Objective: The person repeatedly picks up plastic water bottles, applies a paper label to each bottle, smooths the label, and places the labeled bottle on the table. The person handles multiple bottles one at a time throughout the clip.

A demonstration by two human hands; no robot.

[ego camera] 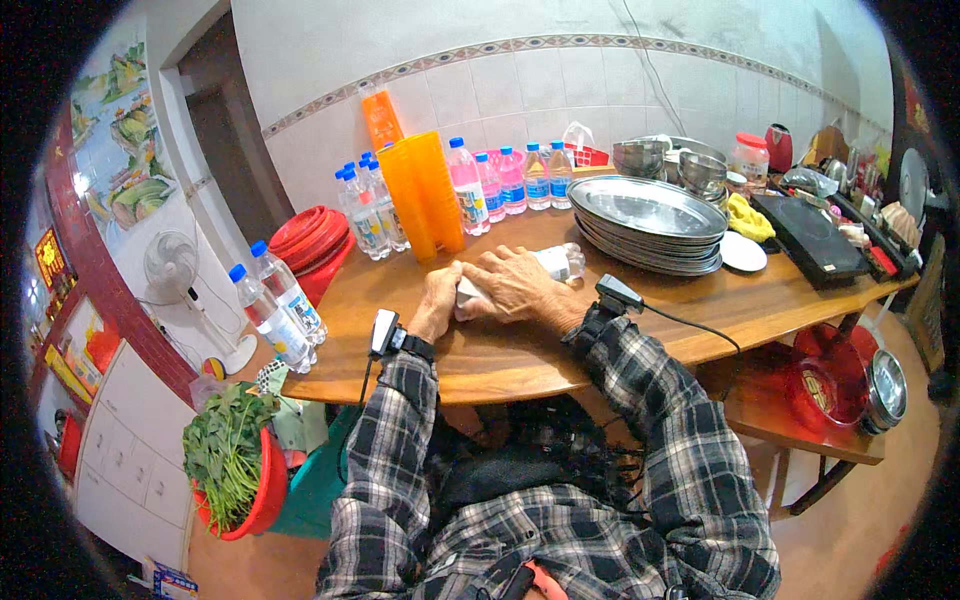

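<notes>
A clear plastic bottle [555, 262] with a white-and-blue label lies nearly flat over the wooden table [510, 367], its clear end pointing right. My right hand [514, 285] is wrapped over its middle from above. At the other end, my left hand [439, 300] is closed around the bottle's left end, where the cap is hidden by the fingers. Something whitish shows between the two hands; I cannot tell whether it is cloth or part of the bottle. Just beyond the hands stand stacked orange plastic cups or tubes [421, 199].
Blue-capped bottles [537, 176] line the table's back, with two more bottles [281, 315] at its left edge. Stacked metal trays [645, 217], metal bowls [637, 157] and a black cooktop [810, 232] occupy the right. Red stools [307, 240] and a red basin of greens [259, 480] stand left.
</notes>
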